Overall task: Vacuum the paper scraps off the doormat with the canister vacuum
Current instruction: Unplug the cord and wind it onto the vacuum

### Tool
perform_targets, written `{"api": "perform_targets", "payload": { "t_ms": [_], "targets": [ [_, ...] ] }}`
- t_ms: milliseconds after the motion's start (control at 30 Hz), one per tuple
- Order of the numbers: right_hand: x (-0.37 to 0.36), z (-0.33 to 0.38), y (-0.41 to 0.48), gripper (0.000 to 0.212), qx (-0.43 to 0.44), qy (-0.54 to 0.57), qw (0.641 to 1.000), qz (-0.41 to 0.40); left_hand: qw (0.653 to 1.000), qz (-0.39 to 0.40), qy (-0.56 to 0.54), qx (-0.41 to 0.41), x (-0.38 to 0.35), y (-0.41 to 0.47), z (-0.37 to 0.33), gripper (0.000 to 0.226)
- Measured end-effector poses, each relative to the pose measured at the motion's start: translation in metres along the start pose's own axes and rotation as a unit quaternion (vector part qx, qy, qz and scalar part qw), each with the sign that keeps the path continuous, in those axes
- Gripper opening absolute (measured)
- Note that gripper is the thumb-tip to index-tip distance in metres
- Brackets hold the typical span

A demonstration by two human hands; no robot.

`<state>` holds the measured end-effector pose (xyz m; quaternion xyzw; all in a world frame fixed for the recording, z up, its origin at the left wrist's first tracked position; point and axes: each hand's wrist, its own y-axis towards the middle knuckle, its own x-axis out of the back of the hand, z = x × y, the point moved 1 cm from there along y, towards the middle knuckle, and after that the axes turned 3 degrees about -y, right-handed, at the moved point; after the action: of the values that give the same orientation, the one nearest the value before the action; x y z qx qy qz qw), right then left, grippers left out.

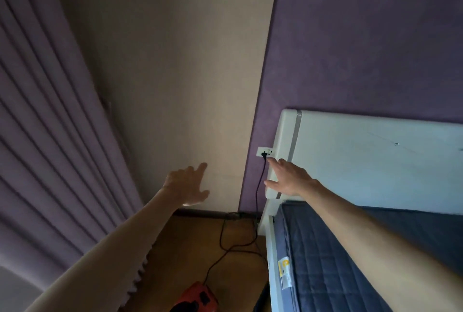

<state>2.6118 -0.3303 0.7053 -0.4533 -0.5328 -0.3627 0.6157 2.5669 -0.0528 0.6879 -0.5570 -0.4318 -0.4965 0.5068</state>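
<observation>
A red canister vacuum [195,298] lies on the wooden floor at the bottom edge, only partly in view. Its black cord [259,181] runs up the purple wall to a plug in a white wall socket [265,152]. My right hand [288,177] is stretched out just below the socket, fingers apart, holding nothing. My left hand [186,184] is raised in front of the beige wall, fingers spread and empty. No doormat or paper scraps are in view.
A bed with a white headboard [363,156] and a dark blue quilted mattress [338,261] fills the lower right. Purple curtains [55,149] hang at the left. The cord loops across the wooden floor [238,241] between curtain and bed.
</observation>
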Motion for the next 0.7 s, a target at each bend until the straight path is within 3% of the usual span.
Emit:
{"api": "perform_targets", "payload": {
  "t_ms": [233,700],
  "targets": [
    [-0.021,-0.055,0.062,0.074,-0.001,0.014,1.0,0.019,1.0,-0.007,-0.002,-0.03,-0.015,0.077,-0.035,0.08],
    [-0.109,-0.14,0.214,0.073,0.015,0.053,0.996,0.069,0.993,0.097,-0.055,-0.038,-0.119,0.247,-0.105,0.081]
  ]
}}
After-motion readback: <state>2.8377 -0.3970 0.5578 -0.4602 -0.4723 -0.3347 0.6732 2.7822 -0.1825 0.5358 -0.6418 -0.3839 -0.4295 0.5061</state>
